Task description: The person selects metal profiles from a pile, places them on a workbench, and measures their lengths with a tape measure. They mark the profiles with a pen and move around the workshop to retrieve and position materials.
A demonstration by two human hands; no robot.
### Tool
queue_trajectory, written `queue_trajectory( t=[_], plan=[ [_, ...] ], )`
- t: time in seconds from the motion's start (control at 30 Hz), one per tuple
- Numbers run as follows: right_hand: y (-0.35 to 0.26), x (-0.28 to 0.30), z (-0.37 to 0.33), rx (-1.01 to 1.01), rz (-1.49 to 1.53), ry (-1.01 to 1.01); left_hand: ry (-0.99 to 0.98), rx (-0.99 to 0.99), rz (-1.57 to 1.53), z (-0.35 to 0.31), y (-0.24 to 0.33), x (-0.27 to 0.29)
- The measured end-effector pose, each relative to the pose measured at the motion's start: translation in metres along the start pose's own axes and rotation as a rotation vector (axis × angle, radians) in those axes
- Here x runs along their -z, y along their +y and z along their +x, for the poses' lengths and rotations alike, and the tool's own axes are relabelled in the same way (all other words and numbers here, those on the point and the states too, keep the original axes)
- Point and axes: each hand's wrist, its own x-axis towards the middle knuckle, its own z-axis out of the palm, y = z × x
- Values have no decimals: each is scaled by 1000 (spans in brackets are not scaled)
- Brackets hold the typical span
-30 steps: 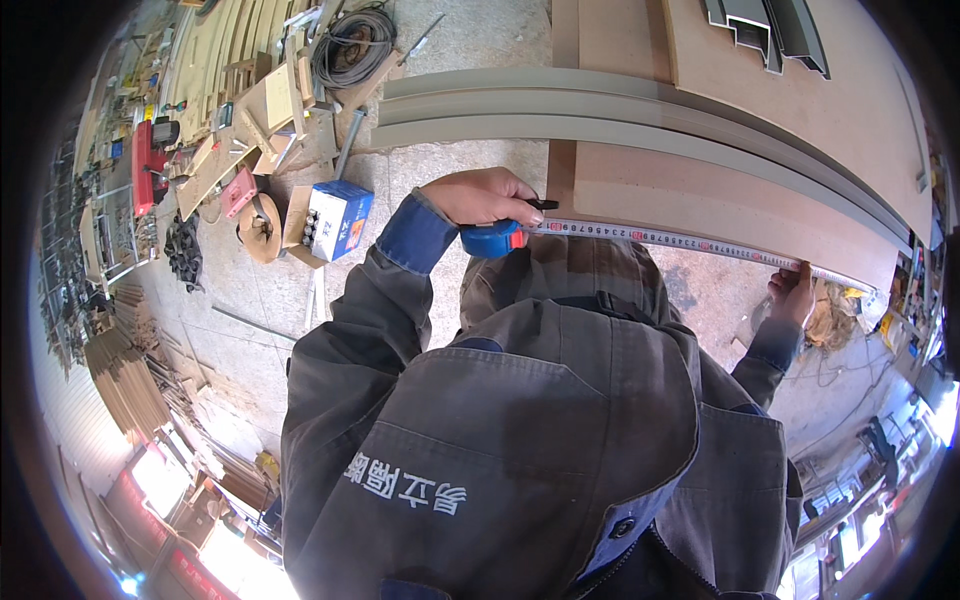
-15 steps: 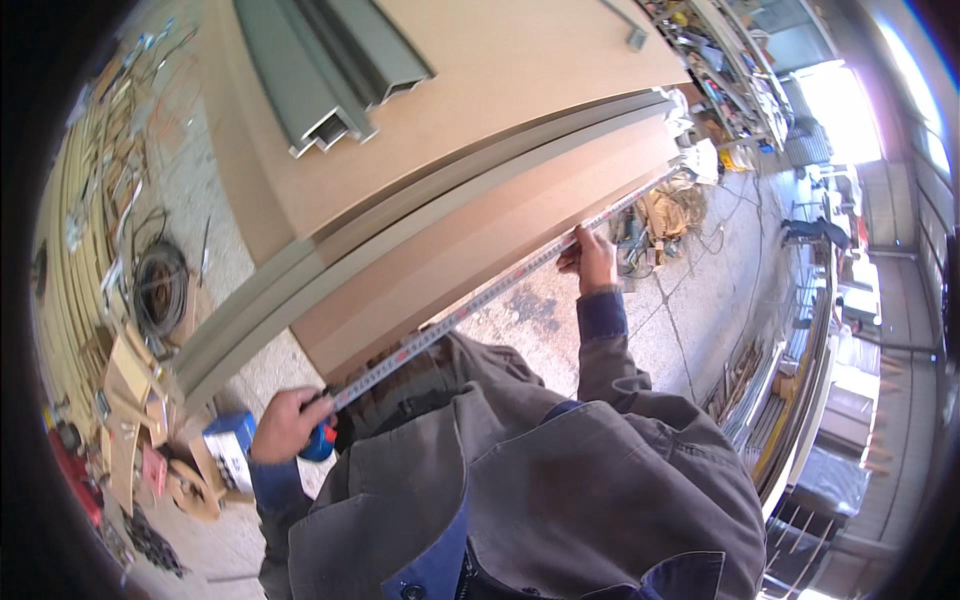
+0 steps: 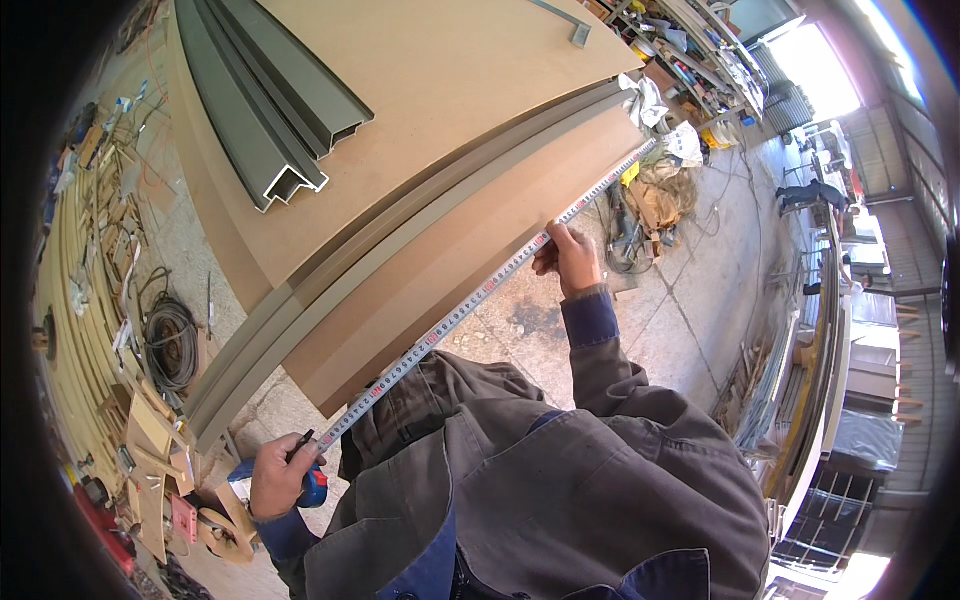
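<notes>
My left hand (image 3: 278, 478) is closed round a blue and red tape measure (image 3: 315, 487). A slim black stick, perhaps a marker (image 3: 302, 443), pokes up between its thumb and fingers. From the case, the white tape blade (image 3: 440, 332) runs out diagonally along the near edge of the brown board (image 3: 400, 320). My right hand (image 3: 572, 262) pinches the blade partway along, its fingers curled at the board's edge. Beyond that hand the blade carries on to the board's far right end. Two long grey-brown profiles (image 3: 390, 232) lie lengthwise on the board.
Dark grey metal channels (image 3: 270, 110) rest on the large tan sheet (image 3: 450, 60) farther off. Coiled cable (image 3: 172, 342), timber strips (image 3: 70, 310) and offcuts lie on the floor at left. Shelving (image 3: 690, 50) stands far right, with bags and a tool heap below. People work in the right background.
The board and channels have shifted leftward in the picture. My left hand sits slightly lower, and the black stick now shows in it. Both hands still hold the tape measure.
</notes>
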Motion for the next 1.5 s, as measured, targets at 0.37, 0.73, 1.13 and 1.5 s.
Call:
queue_trajectory(
  t=[0.37,0.73,1.13,1.5],
  plan=[
    [-3,-11,9,18,3,-18,35,-24,54,-7,15,9],
    [1,-12,8,10,11,-35,26,25,95,-13,20,13],
    [-31,-7,13,83,34,-29,60,-8,94,-10,35,7],
    [-97,-9,83,219,31,9,180,-213,133,13,106,-6]
  ],
)
